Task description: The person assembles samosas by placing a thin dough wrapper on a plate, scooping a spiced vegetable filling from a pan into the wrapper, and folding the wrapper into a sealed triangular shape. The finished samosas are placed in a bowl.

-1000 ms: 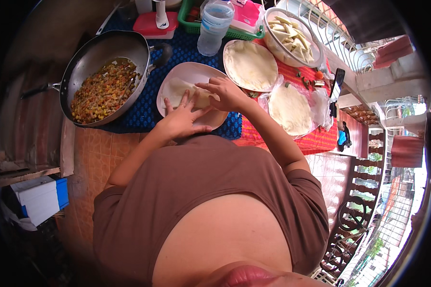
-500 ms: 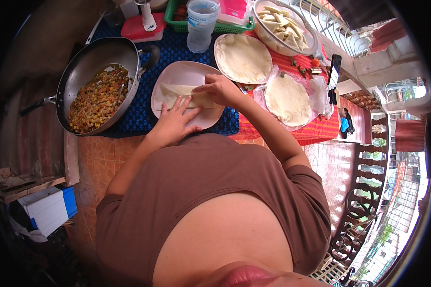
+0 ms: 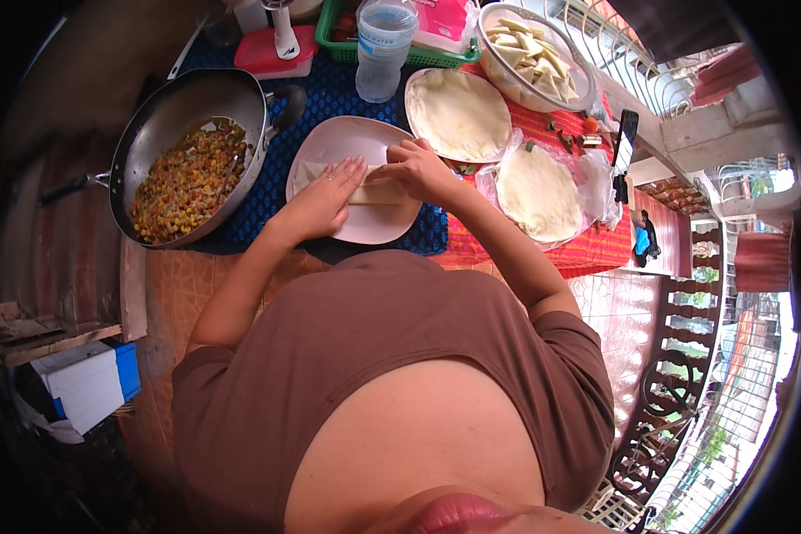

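Note:
A pale, thin dough wrapper [image 3: 378, 193] lies folded into a long strip on a white square plate [image 3: 351, 130]. My left hand [image 3: 325, 203] lies flat over the left part of the strip, fingers stretched out and close together. From the right, my right hand [image 3: 416, 173] pinches the wrapper's upper edge between thumb and fingertips. Part of the wrapper is hidden under both hands. To the left, a deep pan [image 3: 151, 116] holds a chopped, mixed filling [image 3: 191, 187] of orange, yellow and brown bits, with a spoon in it.
Right of the plate are two plates of round, pale wrappers [image 3: 458, 116] [image 3: 538, 191], the nearer on plastic. Behind stand a water bottle [image 3: 385, 53], a green basket [image 3: 338, 44], a red-lidded box [image 3: 271, 58] and a bowl of folded triangles [image 3: 534, 62]. A phone [image 3: 625, 142] stands at the right edge.
My left hand has shifted up and its spread fingers have come together over the wrapper. My right hand still pinches the edge. The whole view has shifted slightly.

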Demonstrator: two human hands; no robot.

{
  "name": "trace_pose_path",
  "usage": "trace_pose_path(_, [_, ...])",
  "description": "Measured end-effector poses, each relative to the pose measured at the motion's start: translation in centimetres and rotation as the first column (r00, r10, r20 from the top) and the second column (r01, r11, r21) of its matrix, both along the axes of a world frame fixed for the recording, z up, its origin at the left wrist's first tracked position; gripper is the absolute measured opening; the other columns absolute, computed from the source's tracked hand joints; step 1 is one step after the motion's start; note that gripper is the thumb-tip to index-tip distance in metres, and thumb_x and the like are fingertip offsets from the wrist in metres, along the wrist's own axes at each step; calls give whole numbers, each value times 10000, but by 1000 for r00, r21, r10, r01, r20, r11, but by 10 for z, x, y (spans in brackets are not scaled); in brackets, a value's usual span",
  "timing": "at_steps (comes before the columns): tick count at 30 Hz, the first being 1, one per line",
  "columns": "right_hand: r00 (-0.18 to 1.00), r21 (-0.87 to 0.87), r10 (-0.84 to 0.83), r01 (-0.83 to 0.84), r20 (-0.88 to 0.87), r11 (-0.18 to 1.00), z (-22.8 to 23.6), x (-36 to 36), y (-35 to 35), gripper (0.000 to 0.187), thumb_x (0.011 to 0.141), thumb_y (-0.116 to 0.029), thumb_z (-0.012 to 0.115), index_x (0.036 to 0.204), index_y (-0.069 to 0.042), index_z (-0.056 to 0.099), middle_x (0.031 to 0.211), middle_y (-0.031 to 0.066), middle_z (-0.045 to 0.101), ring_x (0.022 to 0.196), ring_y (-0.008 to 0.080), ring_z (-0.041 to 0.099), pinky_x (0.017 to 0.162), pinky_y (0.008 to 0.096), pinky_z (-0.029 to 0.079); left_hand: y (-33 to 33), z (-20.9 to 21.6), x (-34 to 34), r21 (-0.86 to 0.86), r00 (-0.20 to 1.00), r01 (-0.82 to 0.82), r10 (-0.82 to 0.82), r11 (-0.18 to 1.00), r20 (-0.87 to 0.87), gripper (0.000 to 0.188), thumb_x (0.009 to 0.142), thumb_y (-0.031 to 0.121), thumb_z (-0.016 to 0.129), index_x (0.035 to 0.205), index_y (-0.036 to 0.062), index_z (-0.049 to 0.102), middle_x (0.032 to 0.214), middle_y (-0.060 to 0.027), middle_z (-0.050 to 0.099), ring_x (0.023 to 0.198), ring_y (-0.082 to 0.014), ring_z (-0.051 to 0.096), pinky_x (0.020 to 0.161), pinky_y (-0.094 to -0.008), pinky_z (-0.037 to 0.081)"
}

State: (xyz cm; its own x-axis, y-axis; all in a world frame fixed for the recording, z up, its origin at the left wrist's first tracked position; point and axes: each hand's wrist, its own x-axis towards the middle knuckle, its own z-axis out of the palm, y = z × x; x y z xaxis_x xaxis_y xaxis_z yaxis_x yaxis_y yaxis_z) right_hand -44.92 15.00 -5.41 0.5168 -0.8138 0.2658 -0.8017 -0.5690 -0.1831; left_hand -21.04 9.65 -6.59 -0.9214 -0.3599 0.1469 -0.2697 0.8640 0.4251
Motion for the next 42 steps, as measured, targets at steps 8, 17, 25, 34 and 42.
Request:
trace_pose_path(8, [999,-33,-36,36,-12,999,-6,-1,2,387,715,-76,601,1051,-255,674,876,-18,530,922,193,534,860,376,391,9,1,4,-65,998,-20,23,998,52,633,810,1,478,1411,-17,281,1463,-211,299,1357,-358,296,1114,-461,263])
trace_pose_path(17, [986,29,-155,157,-62,987,-2,2,10,330,730,-92,602,1018,-233,677,879,23,539,932,222,552,820,376,420,15,2,4,-12,983,-68,69,998,170,567,889,112,464,1437,122,317,1499,-192,244,1369,-382,267,1105,-523,229])
trace_pose_path(25, [930,56,-366,368,-41,928,9,-7,14,130,699,-68,601,811,-112,649,829,70,607,867,256,590,750,380,458,20,20,-12,-151,947,-80,122,985,297,474,962,445,359,1403,277,401,1443,-234,334,1302,-425,363,1111,-574,101])
trace_pose_path(34, [858,245,-509,480,71,843,8,-4,3,159,749,-241,659,837,-113,697,903,116,634,871,306,583,783,386,467,25,7,-15,-307,964,-39,117,951,240,505,942,509,371,1399,297,407,1395,-311,352,1241,-475,408,1105,-569,132])
trace_pose_path(42, [869,433,-494,439,17,787,12,-7,-4,196,716,-278,715,826,-117,694,809,90,680,818,291,627,757,387,475,25,38,-31,-40,948,-162,167,986,272,370,929,408,471,1209,190,574,1234,-238,479,1113,-406,497,975,-564,320])
